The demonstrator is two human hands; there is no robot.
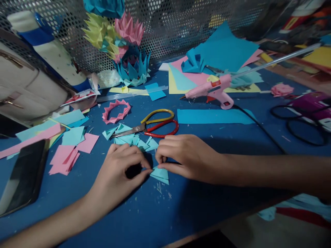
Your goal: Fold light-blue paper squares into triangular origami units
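Observation:
A small folded piece of light teal paper [160,175] lies on the blue table between my hands. My left hand [124,163] pinches its left corner between thumb and forefinger. From the other side, my right hand [186,156] presses thumb and curled fingers on its upper edge. Just beyond my fingertips is a pile of folded teal paper pieces [126,137]. Scissors [157,125] with one yellow and one red handle rest partly over that pile. A pink zigzag paper ring [116,111] sits behind them.
A pink glue gun [209,91] with its cord lies at the back right, near a blue paper strip [214,117]. At left are a phone [24,175] and pink paper squares [64,160]. Folded paper flowers [131,67] stand before a perforated metal panel [165,31].

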